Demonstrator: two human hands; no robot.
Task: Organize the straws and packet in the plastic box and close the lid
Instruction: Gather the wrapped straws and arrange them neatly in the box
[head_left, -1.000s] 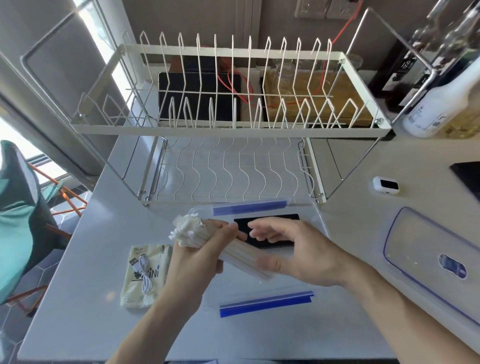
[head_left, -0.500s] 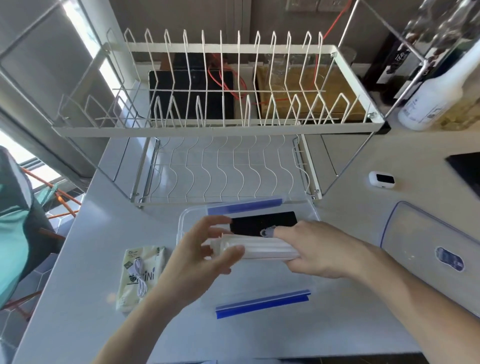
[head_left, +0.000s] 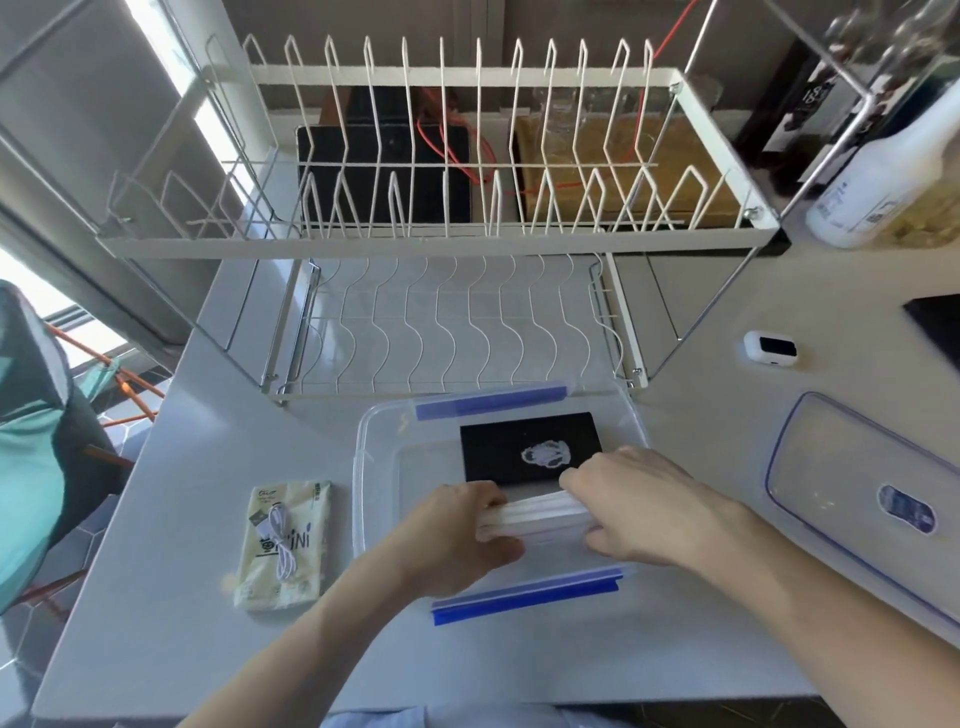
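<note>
A clear plastic box (head_left: 375, 457) with blue clip edges stands open on the white counter in front of me. A bundle of white straws (head_left: 535, 514) lies level inside it, low over the box floor. My left hand (head_left: 457, 540) grips the bundle's left end and my right hand (head_left: 639, 509) grips its right end. A black packet (head_left: 498, 447) with a white emblem lies flat in the box behind the straws. The clear lid (head_left: 852, 467) with a blue rim rests on the counter to the right.
A cream tissue pack (head_left: 291, 540) with a coiled white cable on it lies left of the box. A white two-tier dish rack (head_left: 441, 234) stands right behind the box. A small white device (head_left: 769, 349) and a white bottle (head_left: 883, 192) sit at the right.
The straw bundle went from tilted above the box to level and down inside it. Both hands moved with it and now hold its two ends.
</note>
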